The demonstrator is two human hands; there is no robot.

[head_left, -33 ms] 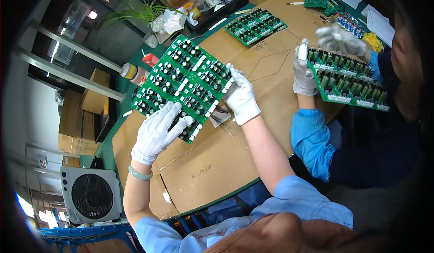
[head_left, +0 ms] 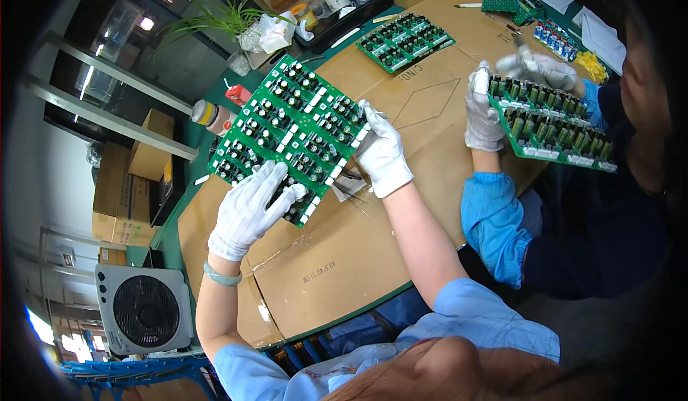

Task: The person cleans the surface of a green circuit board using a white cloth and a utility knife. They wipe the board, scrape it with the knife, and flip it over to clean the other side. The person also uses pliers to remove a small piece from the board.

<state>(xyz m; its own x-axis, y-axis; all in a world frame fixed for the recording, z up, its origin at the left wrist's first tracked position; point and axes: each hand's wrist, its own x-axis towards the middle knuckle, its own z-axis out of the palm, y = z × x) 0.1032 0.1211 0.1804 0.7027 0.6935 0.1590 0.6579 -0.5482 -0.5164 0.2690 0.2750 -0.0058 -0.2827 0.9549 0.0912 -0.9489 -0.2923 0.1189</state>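
A large green circuit board (head_left: 290,139) is tilted above the table, covered with rows of black and silver capacitors and white connectors. My right hand (head_left: 383,154), in a white glove, grips its right edge, with the thumb on top and the other fingers partly hidden behind the board. At the lower left edge, my left hand (head_left: 247,211), also gloved, lies over the board. Its fingers and thumb touch the parts there, and its fingertips are among the capacitors. Under the board, thin wire-like pieces and a small pale slip (head_left: 350,184) are partly hidden.
Brown cardboard (head_left: 344,258) covers the green table. Another circuit board (head_left: 405,41) lies at the back. On the right, a co-worker's gloved hand (head_left: 484,111) holds a similar board (head_left: 552,125). A jar (head_left: 208,113), a red carton (head_left: 238,94) and a plant (head_left: 229,25) stand far left; a fan (head_left: 145,309) stands near left.
My hands and my board have not visibly moved. On the right, the co-worker's board has tipped up slightly and the co-worker's other hand has shifted a little, with a dark thin thing now showing above it.
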